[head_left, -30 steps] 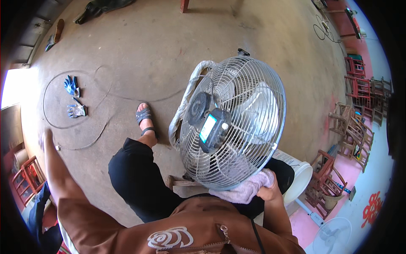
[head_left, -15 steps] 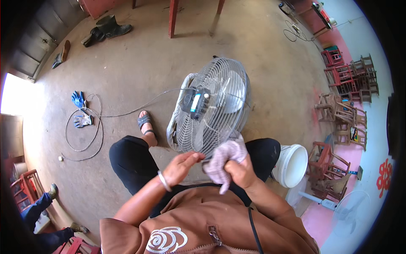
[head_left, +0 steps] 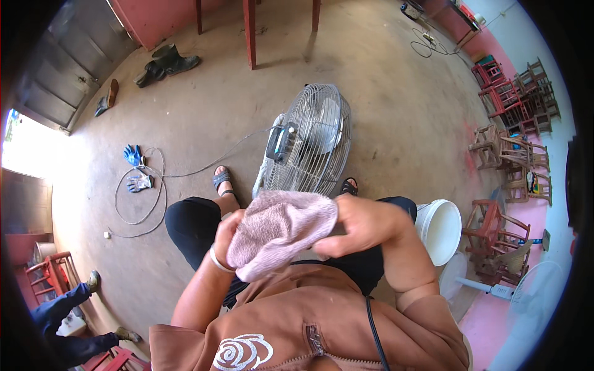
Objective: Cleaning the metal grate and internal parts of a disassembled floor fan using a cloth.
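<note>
- Both hands held a pink cloth (head_left: pixel 278 230) near the chest, above the lap.
- The right hand (head_left: pixel 362 226) had its grip clamped on the cloth's right edge, thumb on top.
- The left hand (head_left: pixel 226 238) was mostly hidden behind the cloth; its grip seemed closed on the fabric, though the fingers could not be made out.
- A metal fan (head_left: pixel 312 148) stood on the floor just beyond the cloth, its base hidden.
- A white bucket (head_left: pixel 440 229) sat to the right, partly cut off by the right arm.
- Blue gloves (head_left: pixel 136 167) lay far left beside a coiled cord (head_left: pixel 139 204).
</note>
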The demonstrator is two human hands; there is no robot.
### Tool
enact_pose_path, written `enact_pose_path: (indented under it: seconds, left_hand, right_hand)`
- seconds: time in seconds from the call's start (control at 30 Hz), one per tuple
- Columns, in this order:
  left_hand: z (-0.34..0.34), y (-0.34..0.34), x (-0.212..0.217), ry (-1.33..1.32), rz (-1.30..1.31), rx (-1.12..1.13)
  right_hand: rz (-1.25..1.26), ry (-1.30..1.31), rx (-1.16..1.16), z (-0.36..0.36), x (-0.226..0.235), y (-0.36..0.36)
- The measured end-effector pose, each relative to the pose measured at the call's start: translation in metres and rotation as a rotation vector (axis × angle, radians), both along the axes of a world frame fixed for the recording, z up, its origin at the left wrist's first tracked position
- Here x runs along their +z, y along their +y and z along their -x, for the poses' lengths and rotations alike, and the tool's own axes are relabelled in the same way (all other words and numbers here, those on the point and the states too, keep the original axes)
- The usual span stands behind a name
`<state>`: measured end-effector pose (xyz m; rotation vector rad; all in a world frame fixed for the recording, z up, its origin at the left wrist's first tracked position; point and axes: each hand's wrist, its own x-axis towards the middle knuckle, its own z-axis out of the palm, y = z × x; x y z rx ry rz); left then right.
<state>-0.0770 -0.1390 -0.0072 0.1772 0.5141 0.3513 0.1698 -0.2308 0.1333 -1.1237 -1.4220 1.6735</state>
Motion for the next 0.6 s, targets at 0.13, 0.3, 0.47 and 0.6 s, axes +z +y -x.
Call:
enact_pose_path:
  seconds: [0.13, 0.3, 0.47, 0.6]
  left_hand:
    - [-0.014, 0.038, 0.023, -0.262, -0.091, 0.135]
    - [-0.083, 0.072, 0.009, -0.117, -0.27, 0.155]
    - [-0.182, 0.062, 0.038, 0.658, -1.649, -0.484]
    - [-0.221, 0.062, 0.009, 0.952, -2.371, -0.07]
  right_hand:
    - [0.117, -0.166, -0.365, -0.055, -0.052, -0.015]
    - [-0.27, -0.856, -0.979, -0.1, -0.167, 0.03]
    - [-0.57, -1.062, -1.236, -0.09, -0.241, 0.055]
    - [-0.503, -0.908, -1.357, -0.081, -0.238, 0.061]
